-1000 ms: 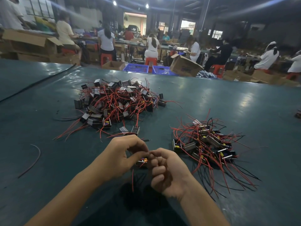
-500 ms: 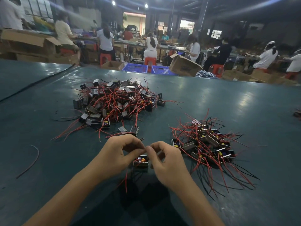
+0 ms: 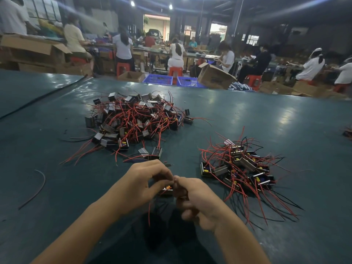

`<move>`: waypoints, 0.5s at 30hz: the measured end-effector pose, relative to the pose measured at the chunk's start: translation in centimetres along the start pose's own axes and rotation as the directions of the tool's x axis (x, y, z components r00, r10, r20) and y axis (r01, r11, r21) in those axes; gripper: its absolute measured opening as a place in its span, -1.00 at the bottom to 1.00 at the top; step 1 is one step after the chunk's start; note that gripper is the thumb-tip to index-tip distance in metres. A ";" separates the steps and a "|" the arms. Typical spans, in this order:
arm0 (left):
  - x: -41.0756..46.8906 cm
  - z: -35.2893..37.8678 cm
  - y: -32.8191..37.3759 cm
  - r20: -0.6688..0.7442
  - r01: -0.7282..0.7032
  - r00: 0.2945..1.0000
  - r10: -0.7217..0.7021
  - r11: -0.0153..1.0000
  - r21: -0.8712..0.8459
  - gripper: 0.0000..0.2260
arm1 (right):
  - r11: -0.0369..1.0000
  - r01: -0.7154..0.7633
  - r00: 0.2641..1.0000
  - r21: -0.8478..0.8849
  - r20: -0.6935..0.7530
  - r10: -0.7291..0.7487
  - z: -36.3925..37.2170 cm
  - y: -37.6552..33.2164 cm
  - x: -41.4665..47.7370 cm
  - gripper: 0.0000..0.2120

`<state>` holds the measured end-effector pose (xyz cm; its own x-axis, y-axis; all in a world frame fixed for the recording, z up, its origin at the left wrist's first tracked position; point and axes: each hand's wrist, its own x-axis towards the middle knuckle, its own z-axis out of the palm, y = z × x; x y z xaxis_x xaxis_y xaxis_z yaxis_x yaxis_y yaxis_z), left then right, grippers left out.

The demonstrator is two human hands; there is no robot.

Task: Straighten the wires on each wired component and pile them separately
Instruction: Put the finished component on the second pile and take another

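My left hand [image 3: 144, 180] pinches a small black wired component [image 3: 167, 189] with orange parts, just above the dark green table [image 3: 57, 187]. My right hand [image 3: 196, 199] is curled against the component's right side and grips its wires; a red wire [image 3: 149, 212] hangs down below the hands. A big tangled pile of components with red wires [image 3: 133, 121] lies beyond my left hand. A smaller pile with red and black wires fanned out [image 3: 240, 172] lies to the right of my right hand.
Two loose components [image 3: 152, 152] sit just in front of the big pile. A stray dark wire [image 3: 38, 185] lies at the left. Beyond the table's far edge are blue crates [image 3: 158, 79], cardboard boxes [image 3: 215, 76] and seated people at benches.
My right hand has curled tighter and closed in on the component, its fingers folding under. The component sits a little higher between my fingertips. The piles have not moved.
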<state>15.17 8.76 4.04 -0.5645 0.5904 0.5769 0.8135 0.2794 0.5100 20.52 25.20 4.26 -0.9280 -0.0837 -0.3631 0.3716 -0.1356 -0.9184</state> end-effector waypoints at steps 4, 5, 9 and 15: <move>0.1 0.0 -0.1 -0.104 0.099 0.989 -0.108 0.991 -0.085 -0.87 | 0.968 0.208 0.975 -0.139 -0.051 -0.217 -0.1 0.1 0.2 -0.68; 0.0 -0.1 -0.1 -0.125 0.137 0.981 -0.151 0.984 -0.114 -0.83 | 0.912 0.306 0.942 -0.273 -0.052 -0.331 -0.1 0.2 0.2 -0.75; -0.1 -0.1 -0.1 -0.120 0.198 0.968 -0.220 0.964 -0.175 -0.91 | 0.318 0.511 0.636 -0.798 0.103 -0.765 -1.3 0.9 0.9 -0.87; 0.0 -0.4 0.0 -0.063 0.235 0.966 -0.251 0.953 -0.193 -0.95 | 0.063 0.562 0.425 -0.825 0.223 -0.877 -1.6 0.9 0.7 -0.84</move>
<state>15.12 8.47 4.26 -0.7585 0.4522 0.4693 0.6151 0.2587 0.7448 20.11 26.61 2.93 -0.7145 -0.1364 0.6862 -0.5210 0.7584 -0.3917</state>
